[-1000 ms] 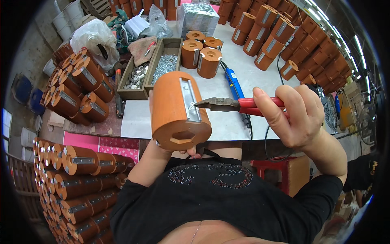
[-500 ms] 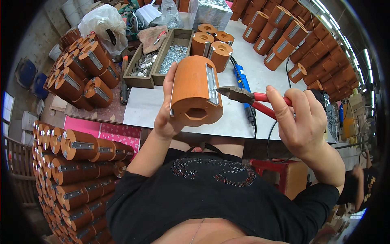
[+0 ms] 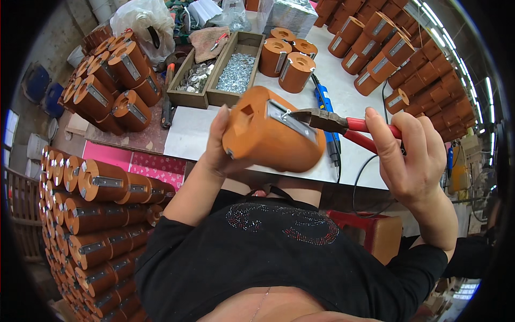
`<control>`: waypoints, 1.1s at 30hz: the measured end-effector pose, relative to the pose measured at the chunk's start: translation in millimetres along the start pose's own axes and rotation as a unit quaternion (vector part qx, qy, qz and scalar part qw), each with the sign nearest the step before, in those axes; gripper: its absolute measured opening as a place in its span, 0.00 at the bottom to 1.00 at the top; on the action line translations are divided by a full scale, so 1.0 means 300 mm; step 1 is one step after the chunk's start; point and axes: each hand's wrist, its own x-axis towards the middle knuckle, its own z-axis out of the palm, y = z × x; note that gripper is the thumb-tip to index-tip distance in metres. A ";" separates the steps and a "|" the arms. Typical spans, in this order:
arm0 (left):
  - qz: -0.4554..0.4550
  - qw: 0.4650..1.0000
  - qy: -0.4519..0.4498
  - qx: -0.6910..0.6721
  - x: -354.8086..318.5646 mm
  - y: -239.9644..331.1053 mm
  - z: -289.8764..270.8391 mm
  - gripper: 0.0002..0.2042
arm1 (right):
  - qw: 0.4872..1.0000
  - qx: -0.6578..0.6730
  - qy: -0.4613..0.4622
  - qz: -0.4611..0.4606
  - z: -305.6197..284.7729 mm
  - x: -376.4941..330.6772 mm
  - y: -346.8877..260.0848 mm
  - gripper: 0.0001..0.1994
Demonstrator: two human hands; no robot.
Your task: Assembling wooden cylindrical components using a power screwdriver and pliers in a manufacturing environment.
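Note:
My left hand [image 3: 217, 142] grips an orange-brown wooden cylinder [image 3: 257, 137] from its left side, holding it tilted above the table's near edge. A grey metal strip [image 3: 294, 121] runs along the cylinder's side, and a hole shows in its end face. Around red-handled pliers [image 3: 357, 133] my right hand [image 3: 410, 155] is closed. The dark jaws of the pliers reach to a small silvery piece [image 3: 286, 114] at the metal strip; whether they grip it I cannot tell. The cylinder's lower edge is smeared by motion.
Wooden trays hold small screws [image 3: 236, 74] and flat metal pieces [image 3: 196, 80]. Several finished-looking cylinders [image 3: 296, 72] stand behind. A blue electric screwdriver [image 3: 328, 112] with its cable lies on the white table [image 3: 188, 131]. Stacked cylinders [image 3: 102, 214] rise at the left. A red stool [image 3: 370, 231] stands below.
The cylinder has turned in my left hand, so its end with the hole now points up and left. The pliers have shifted slightly right, their jaws staying at the metal strip.

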 end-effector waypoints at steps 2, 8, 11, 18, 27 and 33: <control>-0.041 0.920 -0.227 -0.315 0.027 -0.053 -0.019 0.44 | 1.000 0.002 -0.020 0.002 -0.003 0.001 -0.001 0.25; 0.052 0.979 -0.195 -0.005 0.014 -0.074 -0.025 0.54 | 0.999 -0.013 -0.026 0.046 0.024 -0.021 0.008 0.25; 0.087 0.945 -0.057 0.312 0.028 -0.060 -0.022 0.47 | 0.998 -0.014 -0.044 0.050 0.031 -0.018 -0.001 0.23; -0.068 0.897 -0.274 -0.339 0.046 -0.091 -0.085 0.45 | 0.999 -0.020 -0.028 0.020 0.030 -0.020 0.008 0.23; -0.012 0.999 -0.019 0.034 -0.019 -0.042 -0.042 0.47 | 0.997 0.005 -0.073 0.033 0.017 -0.014 0.002 0.25; 0.081 0.992 -0.004 0.098 -0.010 -0.017 0.028 0.46 | 0.964 0.137 -0.189 0.125 -0.045 0.000 0.004 0.33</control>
